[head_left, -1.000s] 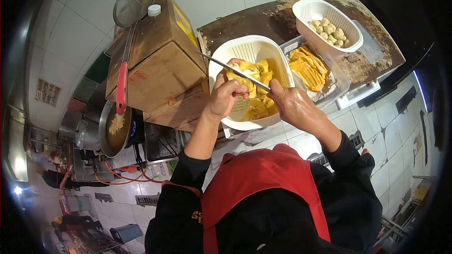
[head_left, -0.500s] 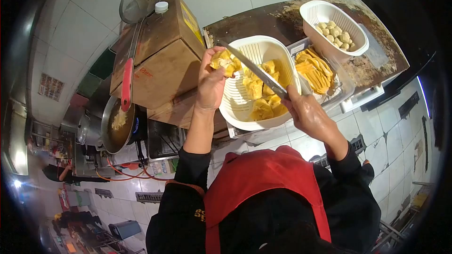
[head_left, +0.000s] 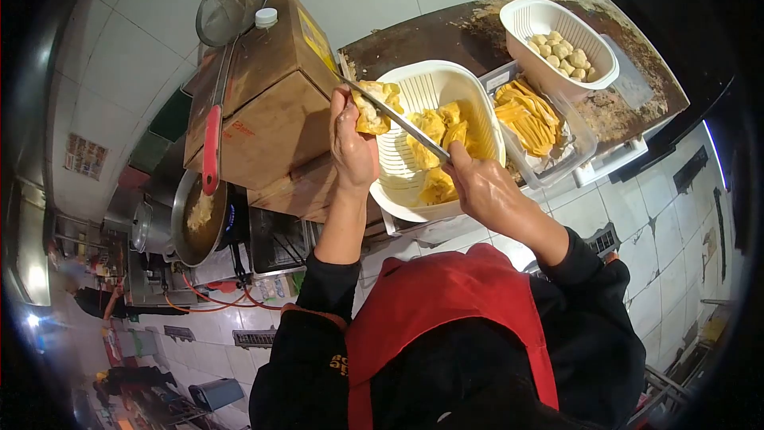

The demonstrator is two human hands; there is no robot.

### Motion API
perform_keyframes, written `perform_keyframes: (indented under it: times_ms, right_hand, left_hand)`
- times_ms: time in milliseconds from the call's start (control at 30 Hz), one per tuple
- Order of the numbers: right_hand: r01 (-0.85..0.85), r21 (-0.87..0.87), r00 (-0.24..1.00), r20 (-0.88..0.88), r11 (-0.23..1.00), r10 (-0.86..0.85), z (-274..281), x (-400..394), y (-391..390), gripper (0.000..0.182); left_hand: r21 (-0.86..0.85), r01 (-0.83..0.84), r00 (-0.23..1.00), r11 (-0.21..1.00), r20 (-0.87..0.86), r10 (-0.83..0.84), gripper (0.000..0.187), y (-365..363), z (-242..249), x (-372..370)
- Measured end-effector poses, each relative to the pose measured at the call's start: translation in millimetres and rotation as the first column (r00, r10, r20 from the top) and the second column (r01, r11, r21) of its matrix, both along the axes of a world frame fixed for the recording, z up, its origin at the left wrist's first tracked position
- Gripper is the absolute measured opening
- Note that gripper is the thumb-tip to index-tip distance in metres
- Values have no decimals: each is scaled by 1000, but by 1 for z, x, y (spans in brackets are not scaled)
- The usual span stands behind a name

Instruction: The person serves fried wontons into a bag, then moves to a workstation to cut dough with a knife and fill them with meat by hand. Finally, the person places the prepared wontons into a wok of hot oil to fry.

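Observation:
My left hand (head_left: pixel 350 147) grips a soft yellow piece (head_left: pixel 372 121) with a whitish inside, held up at the left rim of a white slotted basket (head_left: pixel 387 197). In my right hand (head_left: pixel 489 191) is the handle of a long knife (head_left: pixel 415 134). Its blade points up and left and crosses over the yellow piece. Below the blade, similar crumpled yellow pieces (head_left: pixel 436 185) lie in the basket, partly hidden by my right hand. Just right of it, flat yellow slices (head_left: pixel 527 121) fill a clear plastic tray (head_left: pixel 585 143).
Another white basket (head_left: pixel 521 12) with pale round balls (head_left: pixel 563 54) stands at the back right of the worn table (head_left: pixel 446 36). Cardboard boxes (head_left: pixel 263 127) are close on the left, carrying a long red-handled strainer (head_left: pixel 212 147). Beyond them sits a wok (head_left: pixel 191 235) over a blue flame.
The knife has moved left and down, so its blade now crosses the yellow piece. My left hand has turned, showing more of the piece's pale inside.

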State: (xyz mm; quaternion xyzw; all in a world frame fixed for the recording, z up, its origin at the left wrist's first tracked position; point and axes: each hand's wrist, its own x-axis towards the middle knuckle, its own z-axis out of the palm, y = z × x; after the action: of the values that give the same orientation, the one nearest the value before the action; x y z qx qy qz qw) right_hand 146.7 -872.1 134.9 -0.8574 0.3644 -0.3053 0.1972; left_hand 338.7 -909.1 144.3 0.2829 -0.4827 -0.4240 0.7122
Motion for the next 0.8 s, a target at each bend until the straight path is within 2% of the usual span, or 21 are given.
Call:
perform_keyframes:
  times_ms: [200,300,367,500,600,667,700,733,800]
  right_hand:
    - [-42,-2,994,102,999,42,0,17,-12,15]
    - [-45,-31,994,103,999,48,4,24,-16,15]
    - [-33,-104,995,92,994,43,8,28,-17,15]
    - [-9,-123,997,77,992,19,14,33,-20,15]
    - [0,-145,997,76,989,11,16,31,-24,14]
    - [-40,-129,995,83,991,51,20,22,-28,15]
    - [-76,-104,991,103,992,87,24,15,-28,16]
    - [-69,-99,992,101,993,79,26,13,-29,16]
    - [-171,10,983,76,985,169,28,5,-29,15]
  left_hand:
    - [34,2,999,999,-32,-1,30,8,5,-5]
    - [-1,73,996,997,-53,-73,33,5,-5,0]
    - [82,52,953,995,-302,-25,35,11,-2,-12]
    - [151,93,906,984,-422,-21,36,17,0,-23]
    - [200,71,916,977,-401,15,39,16,2,-21]
    - [125,199,953,972,-257,-162,43,13,5,-4]
    - [99,175,979,980,-120,-163,42,14,8,-2]
    - [104,183,978,978,-123,-170,42,16,13,2]
    - [412,277,933,868,101,-346,33,19,17,10]
